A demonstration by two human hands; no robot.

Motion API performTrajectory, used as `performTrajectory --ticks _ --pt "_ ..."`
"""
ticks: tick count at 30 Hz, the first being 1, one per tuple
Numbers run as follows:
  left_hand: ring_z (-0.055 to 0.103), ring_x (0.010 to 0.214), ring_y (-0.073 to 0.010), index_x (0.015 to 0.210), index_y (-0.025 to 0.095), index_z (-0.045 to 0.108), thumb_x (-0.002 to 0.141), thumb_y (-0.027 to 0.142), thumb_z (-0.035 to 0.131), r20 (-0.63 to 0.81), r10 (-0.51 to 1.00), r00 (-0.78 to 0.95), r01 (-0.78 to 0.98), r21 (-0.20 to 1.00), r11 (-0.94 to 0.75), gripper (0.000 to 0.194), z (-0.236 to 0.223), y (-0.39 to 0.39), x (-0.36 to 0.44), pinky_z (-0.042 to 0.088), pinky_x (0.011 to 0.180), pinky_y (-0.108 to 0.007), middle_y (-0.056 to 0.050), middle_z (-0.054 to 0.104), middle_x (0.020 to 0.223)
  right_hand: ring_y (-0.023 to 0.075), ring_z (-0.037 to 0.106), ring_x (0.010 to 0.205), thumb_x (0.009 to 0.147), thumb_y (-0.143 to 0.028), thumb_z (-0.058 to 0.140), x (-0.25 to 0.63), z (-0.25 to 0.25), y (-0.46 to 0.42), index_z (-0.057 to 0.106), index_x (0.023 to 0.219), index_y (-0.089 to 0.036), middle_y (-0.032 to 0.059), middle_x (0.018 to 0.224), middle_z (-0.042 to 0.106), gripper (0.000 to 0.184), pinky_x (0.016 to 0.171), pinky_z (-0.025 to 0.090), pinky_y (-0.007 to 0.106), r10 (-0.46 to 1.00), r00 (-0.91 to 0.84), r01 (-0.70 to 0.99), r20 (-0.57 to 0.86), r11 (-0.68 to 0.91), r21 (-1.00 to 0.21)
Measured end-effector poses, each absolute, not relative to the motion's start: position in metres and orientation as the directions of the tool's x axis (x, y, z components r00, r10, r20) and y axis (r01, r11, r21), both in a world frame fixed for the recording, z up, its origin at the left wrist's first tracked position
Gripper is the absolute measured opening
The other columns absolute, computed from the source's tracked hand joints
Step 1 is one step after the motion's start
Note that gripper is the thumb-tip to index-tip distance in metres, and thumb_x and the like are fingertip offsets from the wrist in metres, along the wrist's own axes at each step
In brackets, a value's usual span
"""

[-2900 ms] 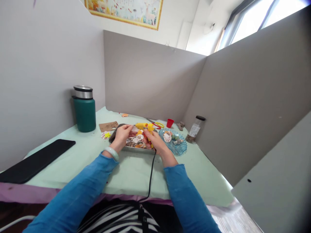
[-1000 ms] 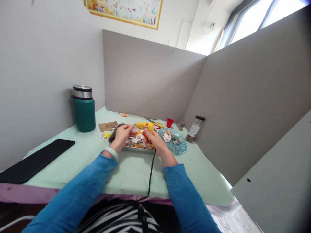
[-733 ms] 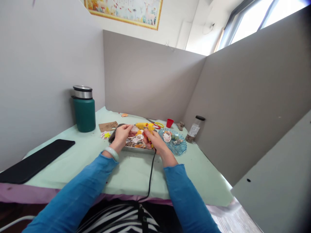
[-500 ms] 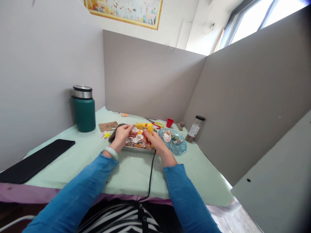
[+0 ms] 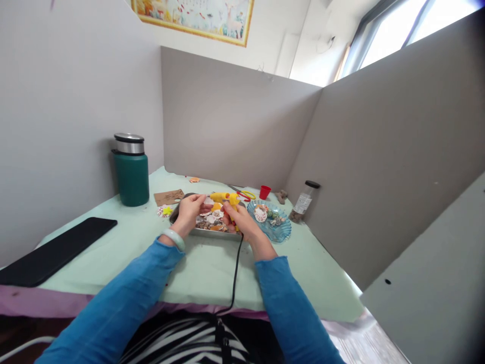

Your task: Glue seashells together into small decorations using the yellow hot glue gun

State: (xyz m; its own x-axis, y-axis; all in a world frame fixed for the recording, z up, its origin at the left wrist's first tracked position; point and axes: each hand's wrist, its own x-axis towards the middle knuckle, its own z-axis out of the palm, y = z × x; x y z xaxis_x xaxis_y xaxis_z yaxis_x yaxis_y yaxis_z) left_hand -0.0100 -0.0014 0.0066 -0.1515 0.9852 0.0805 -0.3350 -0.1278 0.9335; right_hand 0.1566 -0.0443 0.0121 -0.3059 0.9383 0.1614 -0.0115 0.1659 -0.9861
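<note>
My right hand [image 5: 239,218] is wrapped round the handle of a yellow hot glue gun [image 5: 223,197], whose nozzle points left. From its grip a black cord [image 5: 236,273] runs down over the table edge. Close to the nozzle, my left hand [image 5: 190,212] is closed in a pinch on a small pale, shell-like piece [image 5: 208,201], partly hidden by the fingers. Both hands are above a metal tray [image 5: 215,234] of mixed shells [image 5: 212,219]. A pale bangle is on the left wrist.
Right of the tray sits a blue glass dish [image 5: 278,233] with shell pieces. Behind are scissors [image 5: 248,194], a red cup [image 5: 264,192] and a lidded jar [image 5: 304,202]. A green bottle [image 5: 132,174], brown card [image 5: 168,197] and black mat [image 5: 56,250] are left. Grey partitions surround the table.
The glue gun's nozzle shifts very slightly beside the left fingertips. Both hands otherwise keep their places and grips, and the tray and other things stay put.
</note>
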Motion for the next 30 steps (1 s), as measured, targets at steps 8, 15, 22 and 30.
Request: performTrajectory --ticks 8,15,22,30 --pt "0.067 0.052 -0.0148 0.084 0.012 0.061 0.083 0.020 0.066 0.088 0.986 -0.144 -0.344 0.929 -0.133 0.010 0.0067 -0.0024 -0.0105 0.054 0.056 -0.022 -0.006 0.068 0.057 0.0067 0.036 0.039 0.075 -0.073 0.064 0.1571 0.0120 -0.0441 0.051 0.087 -0.021 -0.0062 0.056 0.051 0.055 0.037 0.026 0.021 0.940 -0.306 -0.019 0.153 0.155 -0.988" --pt "0.067 0.053 -0.0159 0.084 0.011 0.062 0.081 0.021 0.068 0.093 0.984 -0.150 -0.326 0.935 -0.138 0.012 0.0061 -0.0012 -0.0100 0.054 0.055 -0.023 -0.006 0.068 0.058 0.0070 0.037 0.039 0.075 -0.074 0.063 0.1573 0.0114 -0.0433 0.051 0.087 -0.021 -0.0055 0.057 0.051 0.055 0.037 0.026 0.022 0.940 -0.298 -0.009 0.167 0.172 -0.985" --pt "0.066 0.052 -0.0147 0.084 0.011 0.063 0.082 0.019 0.067 0.085 0.986 -0.141 -0.328 0.936 -0.128 0.010 0.0079 -0.0041 -0.0095 0.054 0.055 -0.022 -0.006 0.068 0.058 0.0062 0.036 0.038 0.074 -0.074 0.063 0.1576 0.0133 -0.0447 0.050 0.086 -0.020 -0.0062 0.055 0.051 0.057 0.037 0.025 0.021 0.942 -0.293 -0.002 0.160 0.167 -0.986" --pt "0.067 0.052 -0.0145 0.082 0.011 0.064 0.081 0.019 0.069 0.068 0.986 -0.155 -0.346 0.931 -0.118 0.010 0.0096 -0.0039 -0.0094 0.054 0.055 -0.021 -0.006 0.068 0.059 0.0057 0.036 0.039 0.075 -0.072 0.064 0.1590 0.0124 -0.0431 0.050 0.086 -0.020 -0.0066 0.055 0.051 0.055 0.037 0.024 0.020 0.939 -0.300 -0.042 0.168 0.163 -0.986"
